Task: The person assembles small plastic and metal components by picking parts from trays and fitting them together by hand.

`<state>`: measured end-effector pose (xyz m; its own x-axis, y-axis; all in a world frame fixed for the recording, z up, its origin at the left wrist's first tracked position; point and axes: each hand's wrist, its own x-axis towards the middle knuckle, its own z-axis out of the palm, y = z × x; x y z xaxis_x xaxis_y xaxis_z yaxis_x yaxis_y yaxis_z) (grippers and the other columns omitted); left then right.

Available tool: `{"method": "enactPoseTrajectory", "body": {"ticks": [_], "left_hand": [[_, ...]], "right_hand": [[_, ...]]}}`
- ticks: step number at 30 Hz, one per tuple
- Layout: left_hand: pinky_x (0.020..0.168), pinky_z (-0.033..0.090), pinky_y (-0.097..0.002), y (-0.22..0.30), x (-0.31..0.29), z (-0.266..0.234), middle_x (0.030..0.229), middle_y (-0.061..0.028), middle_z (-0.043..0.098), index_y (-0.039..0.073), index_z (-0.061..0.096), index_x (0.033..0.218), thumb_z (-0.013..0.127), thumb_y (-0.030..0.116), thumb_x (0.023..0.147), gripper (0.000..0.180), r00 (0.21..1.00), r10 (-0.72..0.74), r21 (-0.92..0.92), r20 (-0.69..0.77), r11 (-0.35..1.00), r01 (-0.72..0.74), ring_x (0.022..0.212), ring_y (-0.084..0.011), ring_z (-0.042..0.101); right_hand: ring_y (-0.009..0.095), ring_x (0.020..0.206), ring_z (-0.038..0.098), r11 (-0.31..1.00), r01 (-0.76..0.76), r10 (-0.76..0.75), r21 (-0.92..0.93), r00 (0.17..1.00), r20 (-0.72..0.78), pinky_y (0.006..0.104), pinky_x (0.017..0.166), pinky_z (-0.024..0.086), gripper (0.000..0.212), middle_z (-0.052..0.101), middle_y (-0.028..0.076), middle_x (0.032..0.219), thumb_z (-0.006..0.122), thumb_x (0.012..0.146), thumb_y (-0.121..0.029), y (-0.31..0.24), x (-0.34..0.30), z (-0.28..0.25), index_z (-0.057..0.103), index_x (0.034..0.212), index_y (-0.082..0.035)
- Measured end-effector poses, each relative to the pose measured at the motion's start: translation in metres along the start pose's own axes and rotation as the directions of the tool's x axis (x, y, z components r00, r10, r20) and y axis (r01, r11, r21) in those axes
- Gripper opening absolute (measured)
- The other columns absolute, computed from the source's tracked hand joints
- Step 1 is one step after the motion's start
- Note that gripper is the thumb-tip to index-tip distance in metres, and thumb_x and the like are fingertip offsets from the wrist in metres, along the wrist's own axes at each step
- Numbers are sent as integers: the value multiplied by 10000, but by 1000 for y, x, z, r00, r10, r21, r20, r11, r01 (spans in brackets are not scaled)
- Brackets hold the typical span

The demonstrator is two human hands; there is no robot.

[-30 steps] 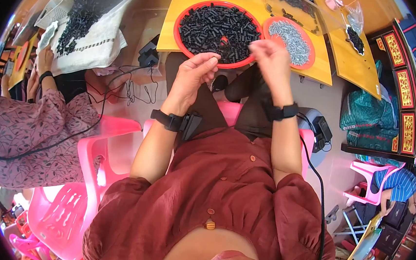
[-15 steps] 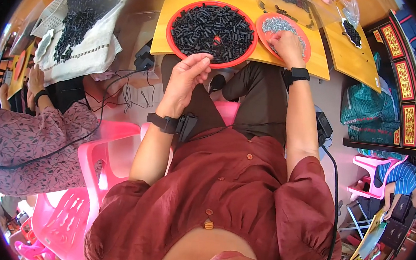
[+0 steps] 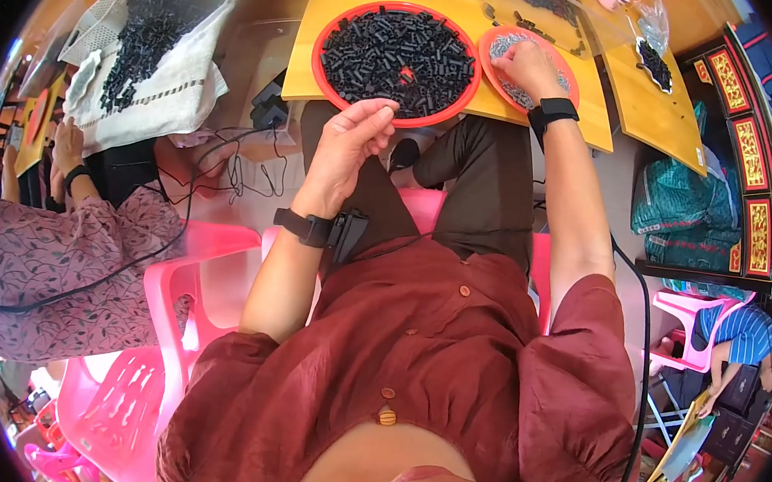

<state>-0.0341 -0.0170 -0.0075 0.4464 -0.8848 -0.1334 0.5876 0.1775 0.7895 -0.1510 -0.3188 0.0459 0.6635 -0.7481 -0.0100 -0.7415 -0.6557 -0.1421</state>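
My left hand is closed in a pinch at the near edge of a red round tray. What its fingertips hold, if anything, is too small to make out. The tray is heaped with short black plastic pieces, a small red bit among them. My right hand dips into an orange-red plate of small silvery metal parts. Its fingertips are bunched down among the parts, and what lies between them is hidden.
The yellow table also bears clear bins of black pieces at its far side. On the left a person in a patterned top sits by a white cloth with a black heap. A pink chair stands near. A black cable hangs at my right.
My right hand has moved a little up and left within the plate of metal parts, its forearm swinging outward. My left hand stays pinched in nearly the same place.
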Motion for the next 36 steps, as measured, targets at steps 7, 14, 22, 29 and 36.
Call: {"method": "enactPoseTrajectory", "body": {"ticks": [7, 14, 22, 29, 36], "left_hand": [[578, 395, -152, 0, 1, 1, 785, 38, 626, 61, 652, 1053, 643, 195, 889, 212, 1000, 9, -20, -5, 1000, -9, 648, -19, 527], [575, 394, -154, -3, 2, -2, 780, 39, 625, 65, 654, 1052, 647, 195, 887, 210, 1000, 5, -41, -10, 999, -5, 640, -19, 526], [573, 397, -151, -1, 0, 0, 775, 35, 623, 63, 653, 1058, 646, 192, 888, 214, 1000, -1, -35, -22, 999, 1, 642, -18, 531], [573, 402, -154, -2, 1, -2, 786, 29, 623, 56, 647, 1066, 638, 189, 893, 218, 1000, 10, -41, -16, 999, -11, 646, -21, 532], [591, 433, -171, 0, 2, -2, 859, -11, 658, 43, 622, 1110, 585, 191, 929, 237, 1000, -6, -189, 17, 982, 9, 678, -49, 559]], "right_hand": [[383, 983, 617, 997, -1, 0, -82, 1000, -12, 461, 846, 501, 274, 650, 244, 990, 647, 745, -183, -6, 7, 1, 674, 920, 27], [372, 919, 640, 982, 132, -138, -131, 990, -39, 434, 829, 513, 269, 658, 243, 932, 665, 716, -193, -5, 4, 4, 682, 866, 30], [301, 708, 666, 990, 67, -68, 127, 998, 7, 379, 677, 531, 195, 676, 177, 748, 726, 668, -173, 14, -1, -13, 701, 790, -23], [259, 693, 671, 969, 85, -61, 234, 992, -111, 357, 682, 524, 131, 684, 143, 751, 703, 723, -109, 11, -15, -20, 710, 829, -32], [180, 704, 663, 757, 420, -246, 501, 893, -376, 299, 666, 515, 128, 695, 89, 765, 658, 797, -98, -55, -67, -19, 721, 906, -71]]}}
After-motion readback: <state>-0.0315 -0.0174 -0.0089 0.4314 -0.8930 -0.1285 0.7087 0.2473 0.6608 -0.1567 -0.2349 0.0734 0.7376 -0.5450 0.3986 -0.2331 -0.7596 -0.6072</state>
